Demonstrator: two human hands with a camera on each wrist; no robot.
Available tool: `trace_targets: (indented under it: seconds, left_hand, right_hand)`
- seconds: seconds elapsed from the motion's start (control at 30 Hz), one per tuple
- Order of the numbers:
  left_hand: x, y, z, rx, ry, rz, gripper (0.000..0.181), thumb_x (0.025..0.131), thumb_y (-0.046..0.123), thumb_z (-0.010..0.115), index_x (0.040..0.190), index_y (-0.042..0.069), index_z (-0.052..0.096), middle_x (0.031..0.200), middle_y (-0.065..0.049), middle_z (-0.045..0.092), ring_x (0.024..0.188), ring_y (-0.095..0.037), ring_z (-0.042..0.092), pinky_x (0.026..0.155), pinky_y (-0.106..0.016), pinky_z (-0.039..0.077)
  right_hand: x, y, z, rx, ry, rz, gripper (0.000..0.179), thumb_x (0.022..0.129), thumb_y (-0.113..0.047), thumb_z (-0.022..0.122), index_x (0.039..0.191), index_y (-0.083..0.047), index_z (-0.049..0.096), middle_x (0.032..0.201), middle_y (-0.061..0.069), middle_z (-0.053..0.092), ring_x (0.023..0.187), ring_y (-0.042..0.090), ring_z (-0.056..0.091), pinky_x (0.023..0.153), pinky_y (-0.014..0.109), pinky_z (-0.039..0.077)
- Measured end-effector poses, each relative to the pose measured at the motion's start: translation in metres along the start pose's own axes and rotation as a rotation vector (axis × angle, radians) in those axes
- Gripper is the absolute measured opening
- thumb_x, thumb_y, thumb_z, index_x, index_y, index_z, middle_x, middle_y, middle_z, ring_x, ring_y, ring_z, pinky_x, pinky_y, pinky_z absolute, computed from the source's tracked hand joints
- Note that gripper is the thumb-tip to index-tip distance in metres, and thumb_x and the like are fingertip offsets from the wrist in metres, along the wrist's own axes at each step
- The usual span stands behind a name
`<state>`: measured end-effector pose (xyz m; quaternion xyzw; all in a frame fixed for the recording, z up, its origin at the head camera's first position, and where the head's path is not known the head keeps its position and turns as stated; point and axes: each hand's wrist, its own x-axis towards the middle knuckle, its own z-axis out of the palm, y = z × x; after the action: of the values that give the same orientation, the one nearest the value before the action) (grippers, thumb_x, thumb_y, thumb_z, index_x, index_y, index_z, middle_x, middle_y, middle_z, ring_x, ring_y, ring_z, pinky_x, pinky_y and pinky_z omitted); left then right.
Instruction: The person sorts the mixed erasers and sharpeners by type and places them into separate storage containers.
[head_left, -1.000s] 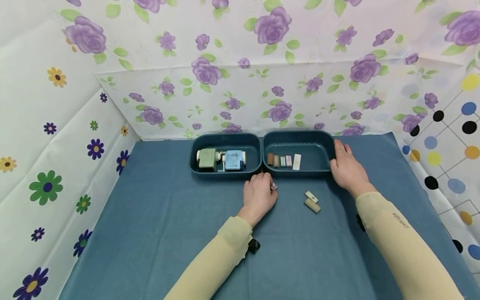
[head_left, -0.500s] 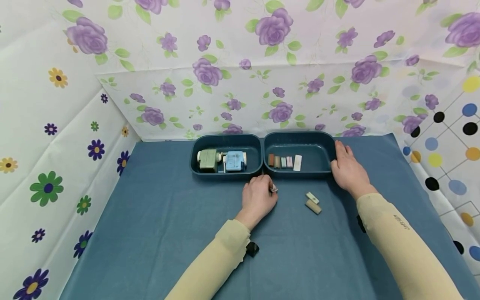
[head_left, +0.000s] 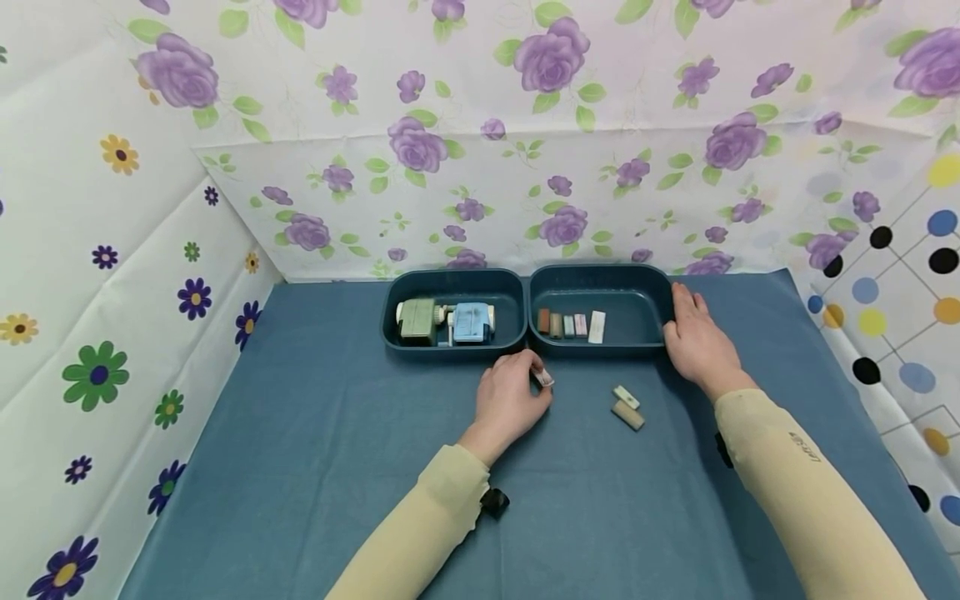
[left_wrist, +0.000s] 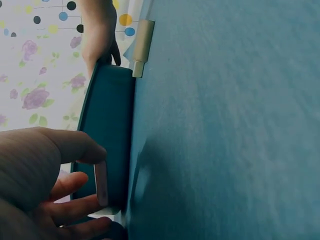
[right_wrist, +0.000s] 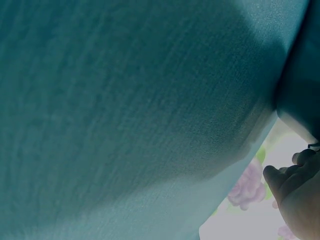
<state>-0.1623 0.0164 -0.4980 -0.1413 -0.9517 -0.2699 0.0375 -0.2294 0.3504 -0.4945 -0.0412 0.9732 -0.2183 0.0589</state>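
Note:
Just in front of the two trays, my left hand (head_left: pixel 506 402) pinches a small pale pinkish block, eraser-like (head_left: pixel 542 377), between thumb and fingers. In the left wrist view this block (left_wrist: pixel 101 184) stands on edge between the fingertips. My right hand (head_left: pixel 701 337) rests against the right end of the right tray (head_left: pixel 600 348), fingers fairly straight along its wall. Inside that tray, several small blocks (head_left: pixel 570 325), brown, tan, pale green, pink and white, line up toward the left. On the cloth lie a whitish block (head_left: pixel 626 397) and a tan one (head_left: pixel 627 415), side by side.
The left tray (head_left: pixel 453 353) adjoins the right one and holds a green boxy item (head_left: pixel 417 320) and a blue one (head_left: pixel 471 322), both with white knobs. A blue cloth (head_left: pixel 360 467) covers the table. Patterned sheets (head_left: pixel 480 108) rise behind and at both sides.
My left hand has shifted slightly left and its thumb and fingers have parted a little, showing more of the pinched block. My right hand stays against the tray.

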Motion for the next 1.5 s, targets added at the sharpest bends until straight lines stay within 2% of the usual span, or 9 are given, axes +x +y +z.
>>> trace_targets:
  seconds: [0.13, 0.23, 0.47, 0.83, 1.0, 1.13, 1.23, 1.37, 1.5]
  left_hand:
    - [-0.005, -0.001, -0.005, 0.001, -0.012, 0.031, 0.036, 0.094, 0.028, 0.083, 0.126, 0.018, 0.070, 0.115, 0.002, 0.074, 0.117, -0.023, 0.066, 0.095, -0.046, 0.055]
    - [-0.008, 0.000, -0.010, -0.012, -0.018, 0.060, 0.044, 0.094, 0.030, 0.084, 0.133, 0.019, 0.068, 0.123, 0.002, 0.073, 0.125, -0.022, 0.063, 0.102, -0.047, 0.053]
    - [-0.011, 0.005, -0.017, -0.043, 0.005, 0.132, 0.047, 0.093, 0.028, 0.085, 0.135, 0.019, 0.068, 0.127, 0.002, 0.072, 0.133, -0.021, 0.060, 0.108, -0.047, 0.051]
    - [-0.008, 0.014, -0.018, -0.047, 0.010, 0.144, 0.047, 0.092, 0.025, 0.085, 0.136, 0.019, 0.069, 0.125, 0.004, 0.072, 0.131, -0.021, 0.060, 0.108, -0.046, 0.051]
    - [-0.003, 0.021, -0.018, -0.062, 0.014, 0.208, 0.046, 0.093, 0.025, 0.084, 0.136, 0.018, 0.068, 0.129, 0.003, 0.071, 0.131, -0.021, 0.060, 0.109, -0.046, 0.050]
    - [0.007, 0.028, -0.019, -0.042, 0.012, 0.279, 0.045, 0.095, 0.026, 0.082, 0.137, 0.017, 0.067, 0.135, 0.001, 0.069, 0.132, -0.020, 0.060, 0.111, -0.045, 0.049]
    - [0.018, 0.035, -0.021, -0.015, 0.002, 0.308, 0.046, 0.097, 0.028, 0.081, 0.139, 0.018, 0.066, 0.135, 0.002, 0.068, 0.130, -0.019, 0.060, 0.110, -0.043, 0.050]
    - [0.040, 0.045, -0.022, 0.006, -0.027, 0.329, 0.046, 0.099, 0.031, 0.078, 0.142, 0.019, 0.064, 0.135, 0.003, 0.068, 0.129, -0.017, 0.061, 0.107, -0.041, 0.050]
    - [0.065, 0.051, -0.018, 0.023, -0.070, 0.330, 0.046, 0.101, 0.034, 0.076, 0.143, 0.020, 0.063, 0.135, 0.002, 0.068, 0.132, -0.019, 0.059, 0.110, -0.040, 0.049]
  right_hand:
    - [0.000, 0.001, 0.001, 0.000, 0.003, -0.001, 0.067, 0.115, -0.022, 0.022, 0.170, -0.004, -0.011, 0.177, 0.022, -0.007, 0.161, 0.048, -0.005, 0.126, 0.068, 0.010]
    - [0.000, 0.002, 0.001, 0.002, 0.008, -0.005, 0.067, 0.115, -0.023, 0.023, 0.170, -0.005, -0.011, 0.177, 0.022, -0.007, 0.161, 0.048, -0.005, 0.126, 0.068, 0.011]
    - [0.000, 0.002, 0.002, 0.006, 0.004, -0.009, 0.067, 0.115, -0.023, 0.022, 0.170, -0.004, -0.011, 0.177, 0.022, -0.007, 0.161, 0.048, -0.005, 0.126, 0.068, 0.010]
    - [0.001, -0.001, 0.001, 0.010, 0.005, -0.013, 0.067, 0.114, -0.021, 0.024, 0.170, -0.004, -0.010, 0.177, 0.022, -0.005, 0.161, 0.049, -0.003, 0.126, 0.069, 0.011]
    - [0.000, 0.001, 0.002, 0.012, 0.015, -0.009, 0.067, 0.119, -0.034, 0.022, 0.170, -0.004, -0.010, 0.177, 0.022, -0.005, 0.162, 0.048, -0.004, 0.124, 0.070, 0.013]
    - [-0.002, 0.001, 0.002, 0.017, 0.023, -0.003, 0.073, 0.118, -0.048, 0.017, 0.171, -0.005, -0.009, 0.177, 0.023, -0.004, 0.162, 0.048, -0.005, 0.123, 0.073, 0.014]
    - [-0.003, 0.001, 0.003, 0.020, 0.016, -0.003, 0.075, 0.117, -0.052, 0.015, 0.171, -0.006, -0.009, 0.178, 0.022, -0.004, 0.162, 0.047, -0.005, 0.123, 0.073, 0.014]
    - [-0.003, 0.001, 0.003, 0.015, 0.009, -0.010, 0.079, 0.115, -0.057, 0.012, 0.171, -0.006, -0.009, 0.178, 0.022, -0.006, 0.162, 0.046, -0.006, 0.123, 0.072, 0.013]
    - [-0.002, 0.000, 0.004, 0.015, 0.019, 0.002, 0.086, 0.113, -0.064, 0.016, 0.171, -0.006, -0.009, 0.177, 0.024, -0.004, 0.162, 0.048, -0.004, 0.123, 0.072, 0.013]
